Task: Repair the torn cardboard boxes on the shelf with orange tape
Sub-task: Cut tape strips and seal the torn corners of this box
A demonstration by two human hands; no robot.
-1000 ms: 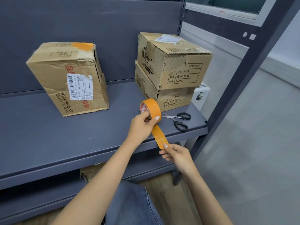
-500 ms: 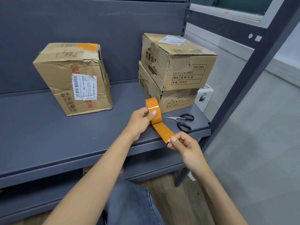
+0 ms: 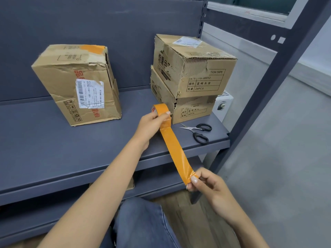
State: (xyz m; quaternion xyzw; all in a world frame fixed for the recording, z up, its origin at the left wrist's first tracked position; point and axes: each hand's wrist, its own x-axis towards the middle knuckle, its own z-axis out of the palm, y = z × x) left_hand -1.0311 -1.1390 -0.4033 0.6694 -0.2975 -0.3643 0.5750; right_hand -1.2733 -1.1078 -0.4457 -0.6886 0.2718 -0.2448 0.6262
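Observation:
My left hand (image 3: 151,126) grips the orange tape roll (image 3: 161,110) above the grey shelf (image 3: 53,149). A long strip of orange tape (image 3: 176,151) runs from the roll down to my right hand (image 3: 207,183), which pinches its free end in front of the shelf edge. A torn cardboard box (image 3: 77,85) with a white label and an orange tape patch on top stands at the left. Two stacked torn boxes sit at the right, the upper box (image 3: 193,67) on the lower box (image 3: 189,108).
Black-handled scissors (image 3: 198,131) lie on the shelf to the right of the roll. A dark shelf upright (image 3: 272,90) slants at the right. A lower shelf (image 3: 157,178) and my jeans-clad knee (image 3: 143,224) are below. A white device (image 3: 223,102) sits behind the stacked boxes.
My right hand has pulled the tape end down and toward me, so the strip is much longer. My left hand still holds the roll at about the same place.

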